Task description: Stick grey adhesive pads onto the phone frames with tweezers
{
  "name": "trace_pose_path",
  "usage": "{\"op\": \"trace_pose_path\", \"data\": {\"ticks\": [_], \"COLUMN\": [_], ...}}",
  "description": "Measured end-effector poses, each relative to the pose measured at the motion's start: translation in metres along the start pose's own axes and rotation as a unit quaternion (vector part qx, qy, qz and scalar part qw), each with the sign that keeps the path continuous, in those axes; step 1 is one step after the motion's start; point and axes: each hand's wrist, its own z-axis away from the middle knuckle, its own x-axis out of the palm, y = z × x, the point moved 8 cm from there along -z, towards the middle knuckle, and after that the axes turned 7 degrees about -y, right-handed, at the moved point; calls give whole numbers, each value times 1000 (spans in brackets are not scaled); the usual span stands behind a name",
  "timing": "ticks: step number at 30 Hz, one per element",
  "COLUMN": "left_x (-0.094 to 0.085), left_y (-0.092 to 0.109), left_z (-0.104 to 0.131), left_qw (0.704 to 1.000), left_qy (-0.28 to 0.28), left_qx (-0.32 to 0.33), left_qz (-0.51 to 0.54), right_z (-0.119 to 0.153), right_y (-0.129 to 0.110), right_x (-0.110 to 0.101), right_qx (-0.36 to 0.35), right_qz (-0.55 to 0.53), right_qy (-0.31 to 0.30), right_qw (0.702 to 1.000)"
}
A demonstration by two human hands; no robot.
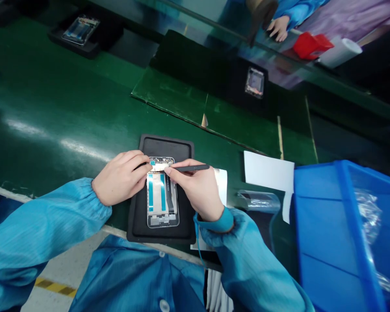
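An opened phone (156, 195) lies in a black tray (136, 225), its inside facing up with blue strips and a black flex cable showing. My left hand (121, 177) rests at the phone's upper left, fingers bent together and fingertips on its edge and upper board. Between the thumb and fingers of my right hand (199, 186) is a pair of slim black tweezers (195, 167), held like a pen. Their tip points at the phone's upper part, close to my left fingertips; the exact contact point is hidden. A blue wrist strap (219, 221) circles my right wrist.
To the right stand a blue bin (328, 225) holding clear plastic, a white sheet (268, 171) and a clear film piece (260, 201). Further phones lie at far left (81, 30) and far right (255, 82). Across the line shows a co-worker's hand (278, 28) near a red object (312, 45).
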Motion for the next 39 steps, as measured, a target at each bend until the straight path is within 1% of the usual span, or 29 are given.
{"op": "trace_pose_path", "data": {"ticks": [7,12,17,20,23,25,26,27,29,30,31,32,33,35,37,39], "left_x": [-2,2,1,2,2,0,-2,-5,-10,-9,-5,1,7,14,14,8], "left_y": [2,3,9,16,21,23,21,17,0,-9,-16,-20,-21,-19,-20,-33], "left_z": [0,2,3,3,3,4,5,7,15,21,28,33,35,34,30,31], "left_qw": [1000,999,997,991,984,983,984,986,979,966,949,931,914,893,882,870], "left_qy": [5,-15,-23,-50,-82,-91,-88,-80,-71,-84,-110,-146,-185,-243,-270,-285], "left_qx": [6,14,25,38,45,38,20,-18,-146,-218,-282,-328,-356,-377,-384,-394], "left_qz": [-16,-28,-76,-118,-152,-156,-151,-144,-122,-106,-87,-68,-53,-39,-50,-74], "right_z": [1,1,4,11,22,31,36,41,47,49,50,50,50,47,43,41], "right_y": [-1,-1,-1,-2,-2,1,5,10,24,32,40,47,53,62,66,66], "right_x": [-1,0,-1,-12,-32,-46,-53,-59,-68,-71,-74,-75,-76,-76,-76,-77], "right_qx": [-2,-3,2,-4,-16,-25,-25,-23,-15,-10,-7,-6,-7,-12,-22,-33], "right_qz": [22,31,21,-9,-21,-21,-24,-30,-49,-62,-76,-92,-107,-138,-163,-176], "right_qy": [4,7,9,28,64,84,91,95,96,93,87,80,73,64,56,51], "right_qw": [1000,1000,1000,1000,998,996,995,995,994,994,993,993,991,988,985,983]}}
